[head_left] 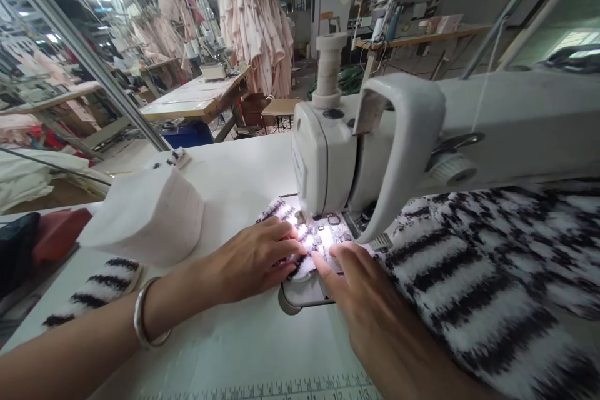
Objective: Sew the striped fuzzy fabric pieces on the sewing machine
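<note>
Seen from a head camera, looking down at a white sewing machine point(375, 137) on a pale tabletop point(244, 350). Left hand point(253, 259) pressed flat on a small fuzzy fabric piece point(300, 244), fingers point(285, 231) close together and stretched toward the lit needle area. Right hand point(356, 287) just beside, fingertips together, holding down the same piece at the edge of the metal needle plate point(300, 297). Neither hand clamped around anything; both pinning cloth flat. Silver bangle point(143, 319) on the left wrist.

Judged from the layout: stitching at an early or middle stage, small piece sitting under the presser foot, seam itself hidden by glare and fingers. Large garment point(492, 275) of the same plush, white with ragged black stripes, bunched to the right under the machine arm. Another striped piece point(100, 290) lying at left, untouched. Stack of smooth white cut pieces point(150, 215), softly rounded, beside it. Printed ruler markings point(300, 387) along the near edge. Pink garments on hangers point(255, 25) far behind.
</note>
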`<action>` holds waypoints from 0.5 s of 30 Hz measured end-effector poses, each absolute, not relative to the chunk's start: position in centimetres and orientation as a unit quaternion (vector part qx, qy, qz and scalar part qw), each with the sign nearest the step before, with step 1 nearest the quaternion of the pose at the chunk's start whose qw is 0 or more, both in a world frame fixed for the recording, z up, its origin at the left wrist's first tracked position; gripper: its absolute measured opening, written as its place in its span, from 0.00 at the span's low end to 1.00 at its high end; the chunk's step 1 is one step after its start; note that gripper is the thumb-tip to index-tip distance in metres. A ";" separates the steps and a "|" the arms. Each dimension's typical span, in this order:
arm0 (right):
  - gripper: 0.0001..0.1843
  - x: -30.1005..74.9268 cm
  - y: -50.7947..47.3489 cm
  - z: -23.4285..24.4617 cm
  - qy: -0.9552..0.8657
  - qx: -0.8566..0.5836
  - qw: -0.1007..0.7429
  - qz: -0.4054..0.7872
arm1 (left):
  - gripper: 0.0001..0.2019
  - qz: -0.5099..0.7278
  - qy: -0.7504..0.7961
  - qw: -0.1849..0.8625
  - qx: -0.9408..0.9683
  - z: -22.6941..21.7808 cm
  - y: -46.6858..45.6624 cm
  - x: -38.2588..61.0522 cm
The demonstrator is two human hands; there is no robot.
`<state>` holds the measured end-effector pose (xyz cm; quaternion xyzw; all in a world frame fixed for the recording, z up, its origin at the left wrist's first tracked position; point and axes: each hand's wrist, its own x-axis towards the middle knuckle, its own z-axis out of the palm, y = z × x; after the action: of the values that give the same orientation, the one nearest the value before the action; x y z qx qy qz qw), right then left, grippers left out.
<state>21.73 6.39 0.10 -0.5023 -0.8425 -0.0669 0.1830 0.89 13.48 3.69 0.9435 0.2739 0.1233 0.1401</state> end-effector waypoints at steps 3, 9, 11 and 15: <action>0.28 22.1 6.4 0.8 -0.850 -0.492 0.167 -0.088 | 0.11 0.134 0.285 0.113 0.942 3.0 13.4 1.2; 0.30 19.2 4.8 -0.6 -0.818 -0.507 0.237 -0.127 | 0.10 0.158 0.251 0.106 0.949 3.3 13.9 1.4; 0.30 18.4 4.3 -1.4 -0.813 -0.520 0.231 -0.123 | 0.11 0.145 0.229 0.134 0.953 3.7 14.0 1.1; 0.31 18.9 4.0 -1.8 -0.813 -0.528 0.222 -0.104 | 0.10 0.139 0.252 0.160 0.944 3.8 13.6 0.4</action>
<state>18.86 4.03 -1.80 -0.5283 -0.8129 -0.1036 0.2221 0.38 13.61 3.76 0.9441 0.2523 0.1394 0.1597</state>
